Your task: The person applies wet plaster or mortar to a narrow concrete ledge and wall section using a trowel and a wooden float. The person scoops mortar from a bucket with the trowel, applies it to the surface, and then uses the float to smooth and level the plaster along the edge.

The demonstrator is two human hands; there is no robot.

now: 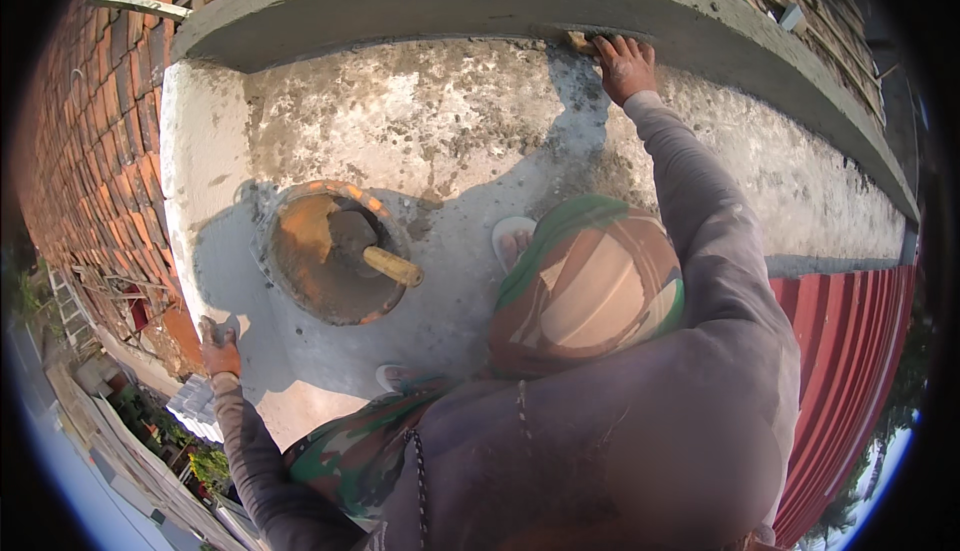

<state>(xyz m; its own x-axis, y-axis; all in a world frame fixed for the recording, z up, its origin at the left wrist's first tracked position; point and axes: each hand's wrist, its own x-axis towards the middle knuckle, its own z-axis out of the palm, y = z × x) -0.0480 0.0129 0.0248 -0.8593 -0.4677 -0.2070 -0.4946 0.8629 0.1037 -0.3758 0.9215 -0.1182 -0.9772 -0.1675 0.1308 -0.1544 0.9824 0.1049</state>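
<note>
My right hand (pixel 628 69) reaches far forward to the foot of the grey mortar-coated wall (pixel 400 16). Its fingers close around a small tool with a tan grip (pixel 580 43); the flat end lies against the wall and is partly hidden, so I cannot tell its exact kind. My left hand (pixel 221 353) rests on the white ledge edge (pixel 180 201), fingers apart, holding nothing. Between my arms stands an orange-rimmed, mortar-caked bucket (pixel 335 316) with grey wet mortar (pixel 350 241) inside. A thick wooden handle (pixel 393 266) sticks out of it toward the right.
I crouch in sandals on a stained concrete slab (pixel 420 131). Beyond the slab's left edge is a drop, with an orange tiled roof (pixel 110 151) alongside. Red corrugated sheeting (pixel 840 351) lies at the right. A metal strip (pixel 138 4) juts out at the upper left.
</note>
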